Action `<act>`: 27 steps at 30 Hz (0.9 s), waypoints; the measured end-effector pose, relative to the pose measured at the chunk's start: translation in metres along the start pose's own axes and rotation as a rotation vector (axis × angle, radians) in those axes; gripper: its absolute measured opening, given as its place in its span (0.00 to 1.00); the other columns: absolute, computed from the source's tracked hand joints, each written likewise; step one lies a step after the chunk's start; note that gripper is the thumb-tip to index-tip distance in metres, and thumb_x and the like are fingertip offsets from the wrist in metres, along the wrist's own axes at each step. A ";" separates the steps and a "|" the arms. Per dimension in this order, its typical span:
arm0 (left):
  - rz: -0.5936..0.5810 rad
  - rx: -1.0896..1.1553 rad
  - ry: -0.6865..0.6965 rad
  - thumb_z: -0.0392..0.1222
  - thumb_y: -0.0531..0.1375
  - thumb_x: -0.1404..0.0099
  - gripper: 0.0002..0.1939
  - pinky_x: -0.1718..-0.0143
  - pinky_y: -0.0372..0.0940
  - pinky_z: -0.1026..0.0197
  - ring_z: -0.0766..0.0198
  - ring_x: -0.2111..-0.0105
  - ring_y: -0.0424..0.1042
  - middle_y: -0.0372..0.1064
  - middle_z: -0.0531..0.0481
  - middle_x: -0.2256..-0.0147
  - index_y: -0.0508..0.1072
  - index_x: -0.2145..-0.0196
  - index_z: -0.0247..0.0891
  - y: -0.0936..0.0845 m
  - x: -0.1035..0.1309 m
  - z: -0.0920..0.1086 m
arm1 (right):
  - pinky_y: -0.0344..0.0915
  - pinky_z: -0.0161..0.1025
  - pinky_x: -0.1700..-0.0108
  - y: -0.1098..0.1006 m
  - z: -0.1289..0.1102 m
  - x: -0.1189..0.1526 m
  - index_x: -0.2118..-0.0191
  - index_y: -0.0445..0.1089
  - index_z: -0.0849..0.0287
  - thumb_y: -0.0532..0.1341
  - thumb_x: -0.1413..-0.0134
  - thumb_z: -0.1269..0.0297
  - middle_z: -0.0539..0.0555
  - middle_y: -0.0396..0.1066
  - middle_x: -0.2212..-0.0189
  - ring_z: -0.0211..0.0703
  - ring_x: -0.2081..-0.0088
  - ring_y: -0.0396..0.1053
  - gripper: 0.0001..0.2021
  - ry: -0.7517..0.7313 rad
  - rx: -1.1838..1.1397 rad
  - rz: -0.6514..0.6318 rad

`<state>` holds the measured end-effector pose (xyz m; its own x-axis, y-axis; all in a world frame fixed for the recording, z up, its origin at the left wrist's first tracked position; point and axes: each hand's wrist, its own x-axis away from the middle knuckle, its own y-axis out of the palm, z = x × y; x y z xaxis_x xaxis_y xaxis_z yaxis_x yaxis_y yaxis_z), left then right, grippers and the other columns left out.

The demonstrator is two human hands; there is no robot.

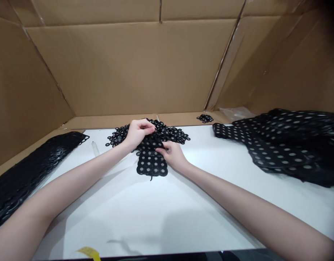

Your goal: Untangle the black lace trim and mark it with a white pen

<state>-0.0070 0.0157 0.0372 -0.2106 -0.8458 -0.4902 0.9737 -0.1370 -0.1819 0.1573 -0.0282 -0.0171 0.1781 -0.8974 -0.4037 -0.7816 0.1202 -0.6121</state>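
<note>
Brown cardboard walls (129,69), creased and jointed at the corners, are set around a smooth white surface (134,210). At the middle of this surface, toward its far edge, a flat black piece dotted with rows of pale grey rounds (152,163) is laid, with a short dark thread tail (151,178) hanging from its near edge. Its upper right edge is held by the right hand (174,155), pinched between thumb and fingers. Above its upper part the left hand (137,134) is placed, thumb and forefinger brought together in a narrow pinch; whether anything is gripped there cannot be made out. Behind and beside both hands, a loose pile of small black rings (178,135) is spread.

Just left of the pile, a slim translucent object (95,148) is partly covered by the left forearm. Farther left, a long glossy black stack with ringed edges (39,166) is laid aslant. Beyond the pile, a small cluster of black rings (205,118) is seen on the cardboard, near a crumpled clear plastic sheet (236,113). At right, a large black heap dotted with pale rounds (289,148) is piled. By the near edge, faint marks on a yellow strip (88,252) are too small to be read.
</note>
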 end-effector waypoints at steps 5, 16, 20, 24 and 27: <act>0.077 0.117 -0.081 0.39 0.66 0.55 0.06 0.70 0.62 0.63 0.66 0.74 0.66 0.71 0.52 0.77 0.75 0.79 0.34 -0.001 -0.006 -0.002 | 0.54 0.37 0.69 0.004 0.003 -0.001 0.83 0.62 0.58 0.60 0.50 0.65 0.49 0.65 0.82 0.40 0.75 0.61 0.14 0.015 -0.012 0.010; 0.218 -0.265 0.110 0.41 0.65 0.47 0.08 0.61 0.66 0.59 0.63 0.68 0.71 0.73 0.47 0.67 0.78 0.69 0.34 -0.056 -0.036 -0.027 | 0.55 0.35 0.73 0.007 0.009 -0.001 0.83 0.58 0.57 0.61 0.53 0.60 0.48 0.63 0.82 0.38 0.77 0.58 0.15 0.085 -0.102 0.083; 0.235 -0.463 0.159 0.44 0.59 0.38 0.11 0.51 0.63 0.56 0.58 0.56 0.70 0.71 0.45 0.59 0.78 0.62 0.37 -0.048 -0.021 -0.045 | 0.58 0.37 0.71 0.005 0.011 0.000 0.79 0.62 0.58 0.59 0.52 0.56 0.51 0.66 0.78 0.41 0.73 0.61 0.13 0.090 -0.276 0.089; 0.192 -0.421 0.322 0.44 0.51 0.30 0.14 0.52 0.63 0.58 0.60 0.56 0.69 0.70 0.46 0.59 0.75 0.58 0.37 -0.028 -0.002 -0.027 | 0.59 0.37 0.70 0.006 0.014 -0.001 0.77 0.63 0.59 0.60 0.53 0.53 0.52 0.65 0.77 0.42 0.72 0.61 0.14 0.132 -0.397 0.122; 0.021 -0.420 0.402 0.44 0.48 0.28 0.15 0.49 0.61 0.57 0.60 0.54 0.67 0.69 0.45 0.57 0.73 0.55 0.39 -0.012 0.013 -0.016 | 0.60 0.37 0.69 0.006 0.015 -0.002 0.76 0.63 0.59 0.61 0.54 0.53 0.51 0.66 0.76 0.41 0.72 0.62 0.14 0.160 -0.490 0.127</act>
<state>-0.0228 0.0147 0.0193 -0.2880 -0.5727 -0.7675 0.8774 0.1634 -0.4511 0.1616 -0.0195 -0.0301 0.0006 -0.9467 -0.3220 -0.9856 0.0538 -0.1600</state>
